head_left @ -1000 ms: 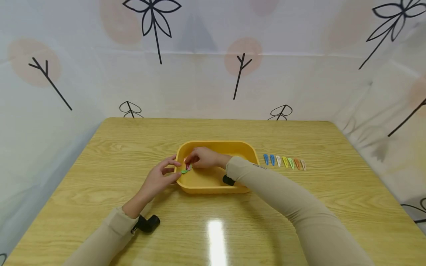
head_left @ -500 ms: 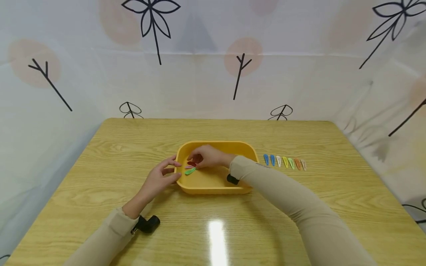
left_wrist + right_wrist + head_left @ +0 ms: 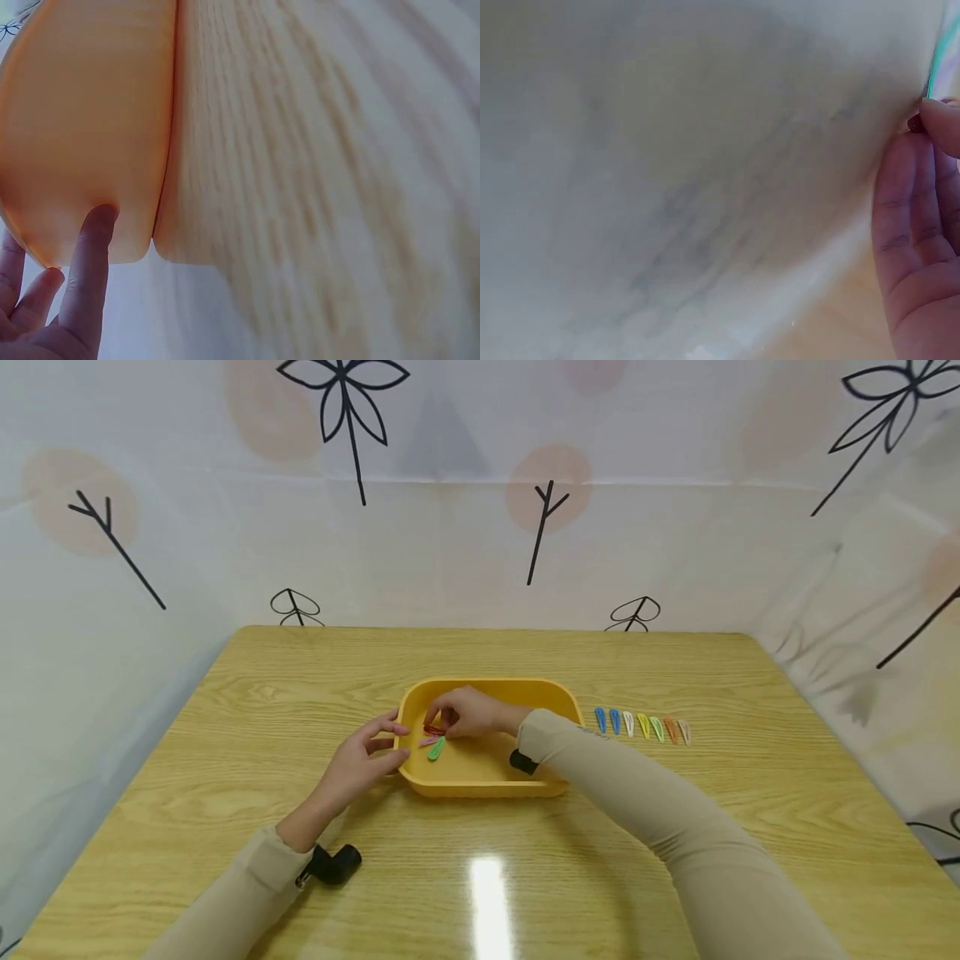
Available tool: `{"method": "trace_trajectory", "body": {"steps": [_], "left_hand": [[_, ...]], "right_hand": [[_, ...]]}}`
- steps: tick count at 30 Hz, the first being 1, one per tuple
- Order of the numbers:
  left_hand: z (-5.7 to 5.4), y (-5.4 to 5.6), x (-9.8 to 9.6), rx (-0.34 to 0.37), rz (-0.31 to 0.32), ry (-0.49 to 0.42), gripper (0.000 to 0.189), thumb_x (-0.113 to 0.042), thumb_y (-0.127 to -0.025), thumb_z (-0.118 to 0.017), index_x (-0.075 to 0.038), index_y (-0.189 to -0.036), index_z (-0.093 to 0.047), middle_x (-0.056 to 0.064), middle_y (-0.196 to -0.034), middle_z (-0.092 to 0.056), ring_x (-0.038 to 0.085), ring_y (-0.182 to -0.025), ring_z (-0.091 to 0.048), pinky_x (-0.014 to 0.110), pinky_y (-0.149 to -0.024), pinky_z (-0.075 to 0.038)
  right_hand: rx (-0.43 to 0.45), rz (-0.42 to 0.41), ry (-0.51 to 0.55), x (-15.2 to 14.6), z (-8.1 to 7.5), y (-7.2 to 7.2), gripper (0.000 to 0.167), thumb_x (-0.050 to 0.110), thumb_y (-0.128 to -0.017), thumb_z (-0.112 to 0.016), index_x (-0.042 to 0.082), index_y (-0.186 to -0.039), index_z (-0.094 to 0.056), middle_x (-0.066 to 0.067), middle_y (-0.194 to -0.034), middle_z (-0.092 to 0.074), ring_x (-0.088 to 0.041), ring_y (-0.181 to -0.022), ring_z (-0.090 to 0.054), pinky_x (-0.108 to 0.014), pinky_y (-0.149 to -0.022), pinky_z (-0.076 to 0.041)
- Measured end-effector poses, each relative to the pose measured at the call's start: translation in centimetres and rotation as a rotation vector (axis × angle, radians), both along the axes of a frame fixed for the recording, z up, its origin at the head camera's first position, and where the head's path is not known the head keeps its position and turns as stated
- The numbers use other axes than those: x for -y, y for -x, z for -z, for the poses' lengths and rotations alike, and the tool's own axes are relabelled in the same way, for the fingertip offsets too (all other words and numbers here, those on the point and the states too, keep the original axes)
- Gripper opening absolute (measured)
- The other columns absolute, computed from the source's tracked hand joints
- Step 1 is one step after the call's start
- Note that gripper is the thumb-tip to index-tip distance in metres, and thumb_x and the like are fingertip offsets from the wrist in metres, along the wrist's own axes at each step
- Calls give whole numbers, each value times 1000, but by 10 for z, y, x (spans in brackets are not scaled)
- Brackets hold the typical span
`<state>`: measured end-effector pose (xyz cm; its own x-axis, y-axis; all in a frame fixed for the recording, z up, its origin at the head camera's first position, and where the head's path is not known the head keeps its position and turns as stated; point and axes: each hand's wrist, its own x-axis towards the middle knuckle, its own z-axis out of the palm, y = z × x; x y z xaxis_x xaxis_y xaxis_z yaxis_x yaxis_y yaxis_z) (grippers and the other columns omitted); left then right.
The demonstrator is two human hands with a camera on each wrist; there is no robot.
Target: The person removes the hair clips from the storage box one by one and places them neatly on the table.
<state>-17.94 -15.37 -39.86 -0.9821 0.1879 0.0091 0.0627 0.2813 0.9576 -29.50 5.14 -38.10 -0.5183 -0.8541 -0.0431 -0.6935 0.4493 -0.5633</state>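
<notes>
In the head view, a yellow plastic tray [image 3: 487,788] stands mid-table. My left hand [image 3: 358,762] holds its left end, thumb and index finger over the rim; the left wrist view has one fingertip [image 3: 103,217] against the tray's outer wall. Inside the tray, my right hand [image 3: 474,712] pinches a red hair clip [image 3: 432,729] between thumb and fingers. A green hair clip [image 3: 437,749] and a pink hair clip [image 3: 428,741] lie right at those fingertips. In the right wrist view, a dark red clip end [image 3: 915,124] shows between the fingertips, with the green clip [image 3: 935,67] beside the thumb.
Right of the tray, several hair clips lie in a row on the wooden table [image 3: 262,693], from a blue clip [image 3: 601,720] through a yellow clip [image 3: 643,725] to a beige clip [image 3: 684,732]. A patterned white cloth [image 3: 450,552] hangs behind.
My right hand has shifted slightly right inside the tray. The green clip has moved right and swung round toward the front, and the red clip shows more. My left hand stays on the rim.
</notes>
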Motion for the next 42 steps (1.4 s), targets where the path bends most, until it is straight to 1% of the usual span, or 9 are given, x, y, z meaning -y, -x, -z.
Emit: {"method": "trace_trajectory", "body": {"steps": [3, 11, 15, 20, 24, 30, 34, 37, 42], "left_hand": [[-1, 0, 0, 3, 0, 1, 29, -13, -87, -66, -1, -112, -58, 4, -149, -30, 35, -118, -48, 34, -76, -54], [-2, 0, -1, 9, -2, 5, 28, -14, -86, -67, -3, -111, -59, 4, -149, -30, 34, -117, -48, 34, -77, -54], [-3, 0, -1, 10, 3, 5, 28, -14, -86, -66, -3, -110, -58, 3, -149, -30, 34, -117, -48, 34, -76, -54], [-3, -1, -1, 12, 3, 3, 28, -14, -86, -66, -3, -111, -58, 3, -149, -30, 34, -117, -48, 35, -76, -54], [-3, -2, -2, 12, 1, 9, 28, -13, -86, -66, -3, -111, -59, 3, -149, -30, 34, -116, -49, 35, -76, -54], [-3, -2, -1, 10, 4, 3, 30, -13, -86, -66, -2, -112, -58, 4, -149, -30, 34, -116, -49, 36, -77, -54], [-4, -2, 0, 8, 1, 12, 29, -13, -86, -66, -2, -112, -58, 5, -149, -30, 34, -116, -49, 35, -77, -54], [-4, -3, 0, 4, 3, 10, 29, -12, -86, -66, -2, -112, -58, 5, -149, -30, 34, -115, -50, 34, -77, -54], [-3, -2, 0, 6, 4, -1, 30, -11, -86, -66, 0, -112, -58, 5, -149, -30, 34, -115, -50, 33, -76, -54]], "right_hand": [[15, -10, 8, -1, -4, -1, 27, -4, -84, -63, 2, -110, -63, -7, -87, -61, -13, -76, -52, -20, -71, -45], [64, 24, 33, -6, -16, -5, 33, -1, -86, -63, 4, -118, -59, -4, -88, -60, -14, -79, -55, -23, -75, -48], [84, 19, 72, -10, -25, -8, 34, -2, -87, -62, 3, -120, -58, -5, -87, -59, -17, -79, -59, -23, -72, -50], [124, 37, 105, -17, -41, -19, 35, 1, -89, -61, 3, -123, -56, -4, -87, -58, -26, -77, -62, -24, -66, -50], [131, 44, 134, -23, -53, -29, 34, 2, -89, -61, 4, -123, -56, -4, -86, -58, -32, -78, -62, -25, -64, -50], [120, 37, 186, -32, -68, -45, 34, 3, -89, -61, 3, -123, -55, -3, -86, -57, -23, -74, -58, -26, -66, -49], [117, 35, 241, -39, -73, -54, 33, 2, -89, -60, 4, -122, -56, -2, -85, -57, -16, -73, -56, -27, -67, -49], [108, 52, 281, -46, -72, -57, 33, 1, -89, -60, 5, -122, -57, -2, -85, -57, -15, -73, -55, -27, -67, -50], [86, 111, 327, -61, -71, -64, 33, -1, -89, -60, 5, -121, -57, -2, -84, -58, -19, -69, -54, -28, -62, -47]]}}
